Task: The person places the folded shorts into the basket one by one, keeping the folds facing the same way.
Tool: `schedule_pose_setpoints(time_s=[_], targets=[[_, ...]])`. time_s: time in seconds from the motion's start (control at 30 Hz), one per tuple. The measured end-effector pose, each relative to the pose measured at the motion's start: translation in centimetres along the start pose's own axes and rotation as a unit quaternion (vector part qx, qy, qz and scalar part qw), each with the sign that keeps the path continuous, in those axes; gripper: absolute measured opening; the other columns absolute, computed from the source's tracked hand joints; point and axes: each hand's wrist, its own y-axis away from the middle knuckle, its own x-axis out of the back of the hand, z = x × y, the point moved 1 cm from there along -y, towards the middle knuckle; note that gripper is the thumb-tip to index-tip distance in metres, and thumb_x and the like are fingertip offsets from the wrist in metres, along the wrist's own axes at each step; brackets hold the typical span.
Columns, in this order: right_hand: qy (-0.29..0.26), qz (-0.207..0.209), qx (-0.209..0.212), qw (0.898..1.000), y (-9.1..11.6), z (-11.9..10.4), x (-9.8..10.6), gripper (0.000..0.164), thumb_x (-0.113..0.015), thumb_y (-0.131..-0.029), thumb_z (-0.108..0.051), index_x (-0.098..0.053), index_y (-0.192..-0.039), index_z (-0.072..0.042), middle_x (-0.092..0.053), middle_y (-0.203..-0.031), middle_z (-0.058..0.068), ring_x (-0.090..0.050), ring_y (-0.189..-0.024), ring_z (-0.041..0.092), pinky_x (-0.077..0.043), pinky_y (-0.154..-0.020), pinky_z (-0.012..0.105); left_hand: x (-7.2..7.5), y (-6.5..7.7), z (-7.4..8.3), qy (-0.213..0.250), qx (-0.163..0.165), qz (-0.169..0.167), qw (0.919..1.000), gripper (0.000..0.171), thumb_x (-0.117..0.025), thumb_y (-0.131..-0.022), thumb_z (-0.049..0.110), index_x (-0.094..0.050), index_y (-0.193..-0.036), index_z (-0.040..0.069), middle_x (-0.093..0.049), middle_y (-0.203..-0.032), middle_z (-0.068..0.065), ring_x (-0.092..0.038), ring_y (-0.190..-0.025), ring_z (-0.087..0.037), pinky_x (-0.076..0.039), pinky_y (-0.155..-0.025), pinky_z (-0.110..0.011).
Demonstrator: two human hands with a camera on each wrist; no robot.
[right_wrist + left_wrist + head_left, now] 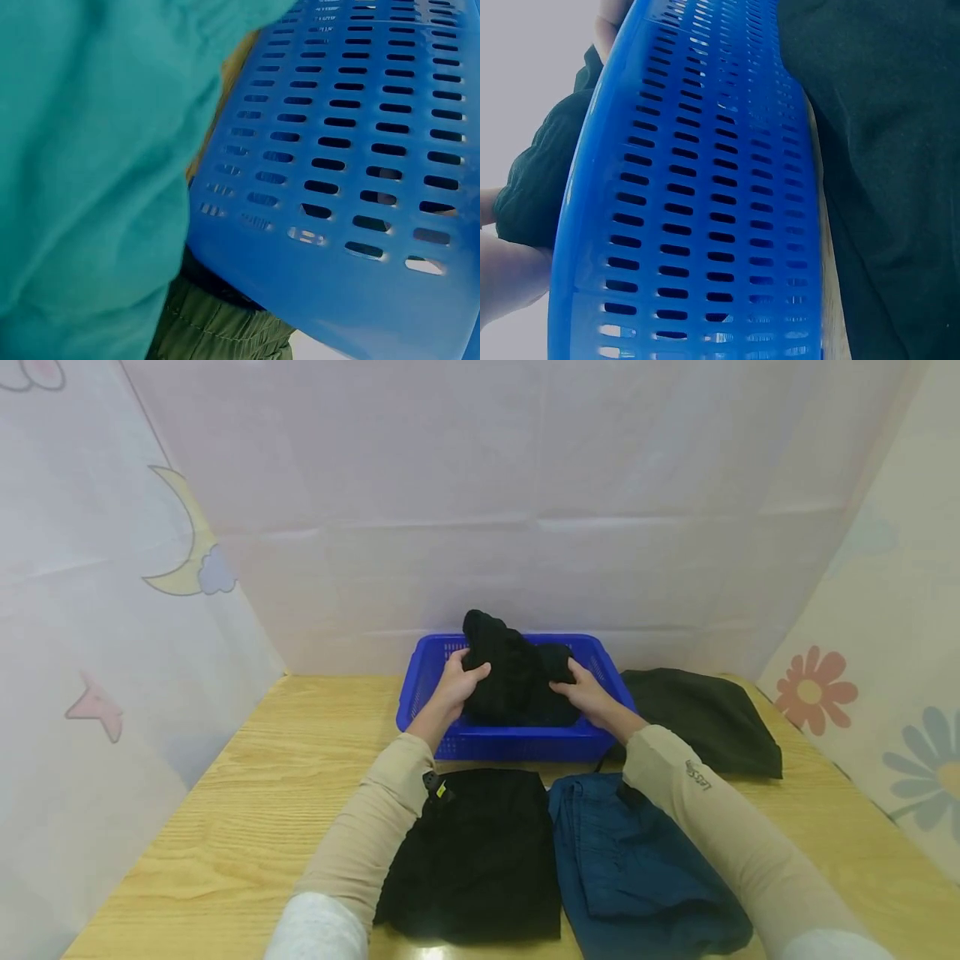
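A crumpled black garment (510, 681) is bunched up inside the blue plastic basket (525, 745), partly rising above its rim. My left hand (454, 685) grips its left side, thumb on the near face and the other fingers partly hidden behind the cloth. At its right end, my right hand (588, 692) pinches a fold between thumb and fingers. In the left wrist view the left hand (510, 274) holds the dark cloth (544, 169) above the basket rim. The basket's slotted wall (345, 150) fills much of the right wrist view, where no hand shows.
In front of the basket lie a folded black garment (480, 860) and a folded blue garment (622, 868), side by side on the wooden table (247, 802). A dark olive garment (705, 718) lies to the basket's right. A patterned sheet (562, 577) hangs behind.
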Motion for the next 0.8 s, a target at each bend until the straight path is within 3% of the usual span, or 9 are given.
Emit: schedule_pose_setpoints(time_s=[0.17,0.37,0.53,0.8], targets=[[0.001,-0.005,-0.011,1.0,-0.5,0.3,0.3,0.055,-0.044,-0.092,-0.002,-0.017,-0.141,-0.003,-0.026,-0.139,0.021,-0.035,-0.119,0.037,-0.033,-0.094,0.048,0.3,0.0,-0.1,-0.026,0.003,-0.002,0.9997,0.056,-0.054,-0.089,0.009,-0.026,-0.136,0.0,-0.029,-0.137,-0.017,-0.036,-0.119,-0.03,-0.033,-0.096,-0.041],[0.013,-0.009,-0.019,1.0,-0.8,0.6,0.4,0.057,-0.043,-0.092,-0.001,-0.015,-0.142,-0.004,-0.021,-0.142,0.02,-0.028,-0.124,0.036,-0.029,-0.097,0.048,0.6,0.1,-0.2,-0.071,0.003,-0.001,0.9975,0.059,-0.054,-0.089,0.012,-0.023,-0.138,0.001,-0.02,-0.143,-0.016,-0.022,-0.128,-0.028,-0.024,-0.101,-0.041],[0.032,-0.014,-0.023,0.999,-0.9,0.6,0.4,0.06,-0.042,-0.093,-0.001,-0.011,-0.143,-0.005,-0.015,-0.145,0.019,-0.019,-0.129,0.035,-0.024,-0.1,0.048,0.6,0.1,-0.5,-0.104,0.001,0.001,0.9946,0.06,-0.055,-0.089,0.014,-0.024,-0.138,0.001,-0.021,-0.143,-0.016,-0.021,-0.129,-0.028,-0.024,-0.102,-0.042],[0.04,-0.022,-0.029,0.999,-1.0,0.9,0.5,0.058,-0.041,-0.091,0.005,-0.012,-0.141,-0.001,-0.019,-0.142,0.022,-0.025,-0.125,0.037,-0.028,-0.098,0.049,0.6,-0.2,-1.3,-0.17,-0.016,0.005,0.9853,0.061,-0.058,-0.088,0.016,-0.024,-0.138,0.004,-0.021,-0.143,-0.015,-0.02,-0.13,-0.028,-0.024,-0.101,-0.043]])
